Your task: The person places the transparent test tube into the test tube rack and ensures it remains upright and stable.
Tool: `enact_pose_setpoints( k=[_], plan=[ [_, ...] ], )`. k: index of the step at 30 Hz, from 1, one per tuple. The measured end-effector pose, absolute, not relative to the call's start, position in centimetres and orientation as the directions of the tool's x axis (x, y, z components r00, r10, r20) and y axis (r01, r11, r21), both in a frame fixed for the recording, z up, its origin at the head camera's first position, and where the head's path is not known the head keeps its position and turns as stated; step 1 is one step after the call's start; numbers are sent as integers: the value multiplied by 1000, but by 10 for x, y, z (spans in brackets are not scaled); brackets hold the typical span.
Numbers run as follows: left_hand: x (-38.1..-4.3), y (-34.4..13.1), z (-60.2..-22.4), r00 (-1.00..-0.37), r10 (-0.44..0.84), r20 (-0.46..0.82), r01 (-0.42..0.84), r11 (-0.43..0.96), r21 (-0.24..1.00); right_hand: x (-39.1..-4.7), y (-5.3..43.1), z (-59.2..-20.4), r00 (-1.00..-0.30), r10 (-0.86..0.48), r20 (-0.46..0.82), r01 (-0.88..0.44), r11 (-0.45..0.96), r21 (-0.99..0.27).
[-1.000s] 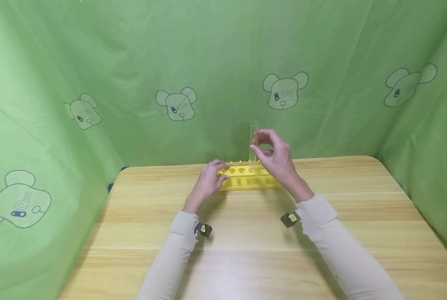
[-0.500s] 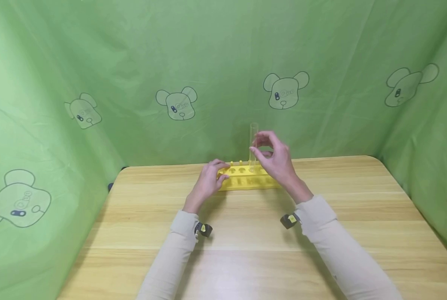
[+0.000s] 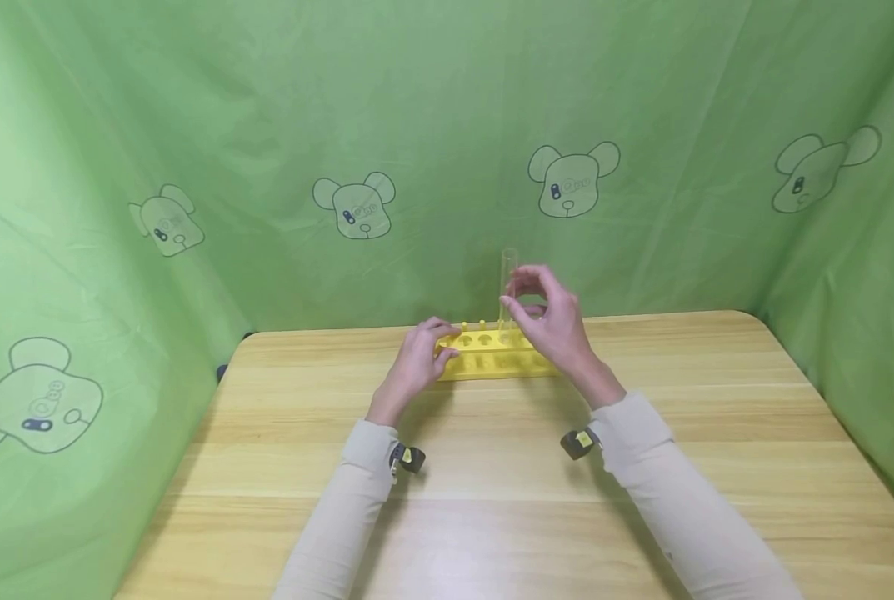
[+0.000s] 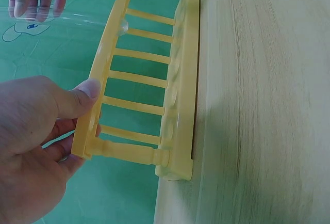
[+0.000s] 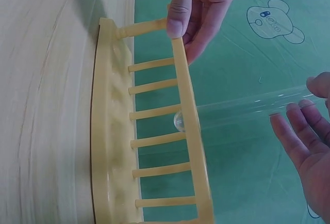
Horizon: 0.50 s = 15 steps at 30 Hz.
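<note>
A yellow test tube rack (image 3: 484,364) stands near the back edge of the table. My left hand (image 3: 417,358) grips the left end of its top bar, thumb in front and fingers behind, as the left wrist view shows. Between thumb and fingers my right hand (image 3: 555,321) pinches a clear glass test tube (image 3: 508,275), held upright over the rack. In the right wrist view the rounded bottom of the test tube (image 5: 179,121) pokes just through a hole in the top bar (image 5: 193,126), well above the base (image 5: 105,131).
The rack rests on a wood-grain table (image 3: 484,467). Behind and at both sides hangs a green curtain (image 3: 447,108) printed with bear heads, close to the table's back edge. Small black cameras (image 3: 579,442) are strapped to both wrists.
My right hand and the test tube have sunk slightly toward the rack. The left hand keeps its grip on the rack's left end, and the rack stays in place.
</note>
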<state>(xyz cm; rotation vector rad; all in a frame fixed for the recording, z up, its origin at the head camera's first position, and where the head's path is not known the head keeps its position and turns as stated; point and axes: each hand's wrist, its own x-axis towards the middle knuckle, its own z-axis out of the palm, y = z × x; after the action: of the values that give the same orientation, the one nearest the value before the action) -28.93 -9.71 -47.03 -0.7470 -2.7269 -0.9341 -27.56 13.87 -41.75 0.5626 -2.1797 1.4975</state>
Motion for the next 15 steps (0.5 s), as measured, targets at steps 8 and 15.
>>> enact_pose_setpoints(
  k=[8,15],
  plan=[
    [-289,-97,-471,-859,406,311,512,677,528,-275,137,-421,-838,-80,540,-533,333,-778],
    [-288,-97,-470,-865,401,301,502,688,524,-260,131,-409,-828,-91,553,-547,340,-765]
  ],
)
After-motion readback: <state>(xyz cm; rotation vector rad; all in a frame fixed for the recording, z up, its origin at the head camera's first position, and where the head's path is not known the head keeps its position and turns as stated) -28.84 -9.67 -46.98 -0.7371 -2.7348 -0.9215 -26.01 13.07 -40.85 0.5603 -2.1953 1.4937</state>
